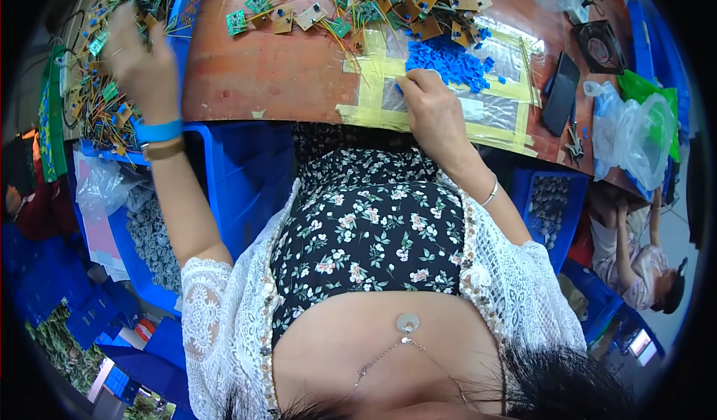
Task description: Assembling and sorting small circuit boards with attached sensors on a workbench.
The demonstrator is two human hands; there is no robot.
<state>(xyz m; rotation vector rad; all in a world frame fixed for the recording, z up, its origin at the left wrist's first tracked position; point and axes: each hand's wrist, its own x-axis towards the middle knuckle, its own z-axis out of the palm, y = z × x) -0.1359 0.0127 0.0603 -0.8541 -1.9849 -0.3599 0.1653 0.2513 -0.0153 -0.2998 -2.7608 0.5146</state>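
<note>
My left hand [140, 65], blurred by motion, is over a heap of wired circuit boards [110, 91] at the left. Its fingers look apart, and I see nothing held in them. At the front edge of the table my right hand [433, 111] is closed, thumb and fingers drawn together. Whatever it may hold is hidden. Just beyond it lies a pile of small blue plastic pieces [448, 63]. Farther back is another heap of brown and green circuit boards [426, 1] with thin wires, some boards lying loose to its left.
Yellow tape [371, 84] frames a clear sheet on the reddish table [284, 84]. To the right lie a black phone [560, 93], keys [574, 145], a black fan-like frame [599, 46] and plastic bags [635, 132]. Below are blue bins with grey parts [153, 241]. Another person [635, 259] sits at the right.
</note>
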